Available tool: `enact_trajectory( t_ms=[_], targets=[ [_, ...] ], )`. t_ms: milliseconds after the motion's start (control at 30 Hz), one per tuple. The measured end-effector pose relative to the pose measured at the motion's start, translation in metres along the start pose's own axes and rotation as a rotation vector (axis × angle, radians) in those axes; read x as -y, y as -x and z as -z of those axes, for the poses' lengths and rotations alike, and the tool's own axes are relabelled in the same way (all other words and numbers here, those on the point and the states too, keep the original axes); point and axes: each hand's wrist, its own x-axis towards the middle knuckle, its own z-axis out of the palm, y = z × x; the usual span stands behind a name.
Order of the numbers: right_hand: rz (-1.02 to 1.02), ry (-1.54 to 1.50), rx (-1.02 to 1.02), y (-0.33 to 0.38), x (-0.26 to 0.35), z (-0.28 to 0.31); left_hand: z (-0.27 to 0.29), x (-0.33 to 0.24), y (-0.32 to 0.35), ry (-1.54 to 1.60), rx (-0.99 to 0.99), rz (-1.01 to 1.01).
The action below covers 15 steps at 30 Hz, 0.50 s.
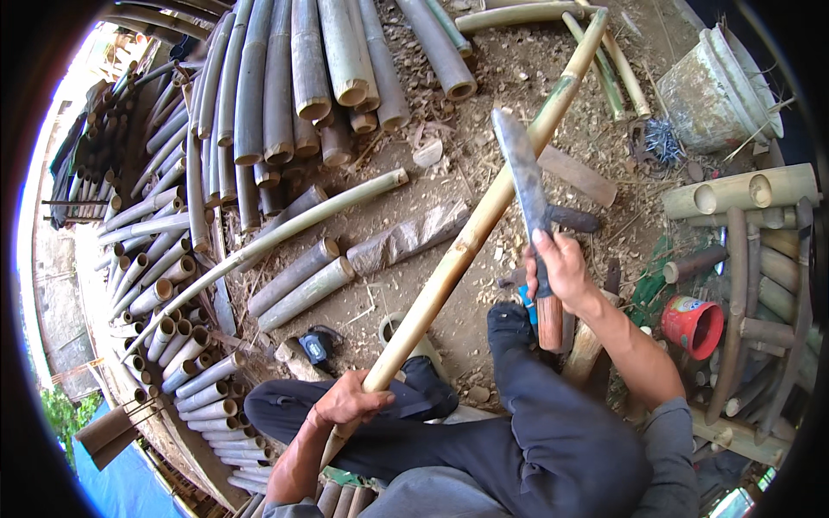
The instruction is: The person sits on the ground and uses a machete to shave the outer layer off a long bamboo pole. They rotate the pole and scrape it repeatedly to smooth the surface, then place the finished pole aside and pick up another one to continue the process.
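Note:
A long, pale bamboo pole (466,242) slants across the middle, from my lap up to the far right. Near its lower end my left hand (352,397) is closed around it. My right hand (560,268) grips a machete (518,160) where the blade meets the brown wooden handle. The broad, dark grey blade points away from me and overlaps the pole in view. Whether its edge touches the bamboo I cannot tell.
Stacks of cut bamboo (276,95) fill the far and left sides. Loose bamboo pieces (302,293) lie on the chip-strewn dirt floor. To the right are a grimy bucket (704,91), a red pail (691,326) and a bamboo frame (738,302).

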Motion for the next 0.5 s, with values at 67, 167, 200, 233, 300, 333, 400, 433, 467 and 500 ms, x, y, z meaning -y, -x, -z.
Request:
enact_trajectory(
  t_ms=[67, 167, 200, 233, 300, 333, 400, 433, 467, 500],
  targets=[
    [-0.225, 0.306, 0.321, 0.023, -0.001, -0.007, 0.000, 0.004, -0.003, 0.006, 0.002, -0.008],
    [-0.226, 0.206, 0.245, 0.026, 0.000, -0.006, 0.000, 0.008, 0.001, 0.010, 0.018, -0.038],
    [-0.195, 0.214, 0.211, 0.015, 0.003, 0.002, 0.001, 0.007, 0.001, -0.012, 0.008, -0.032],
    [-0.077, 0.084, 0.121, 0.005, 0.009, 0.006, 0.001, 0.005, 0.000, -0.034, 0.004, -0.023],
    [-0.082, 0.054, 0.087, 0.003, 0.002, 0.003, 0.001, 0.001, -0.004, -0.053, -0.011, -0.034],
    [-0.121, 0.161, 0.213, 0.016, -0.004, -0.004, 0.001, 0.000, -0.004, -0.056, -0.010, -0.031],
    [-0.321, 0.465, 0.649, 0.049, -0.013, -0.020, -0.001, -0.001, -0.004, -0.055, 0.009, -0.030],
    [-0.330, 0.464, 0.645, 0.051, -0.008, -0.026, -0.001, 0.001, -0.003, -0.043, 0.011, -0.040],
    [-0.340, 0.464, 0.640, 0.051, -0.002, -0.030, -0.002, 0.002, -0.002, -0.031, 0.014, -0.051],
    [-0.300, 0.336, 0.404, 0.037, 0.001, -0.022, 0.001, 0.000, -0.001, -0.056, 0.017, -0.027]
  ],
)
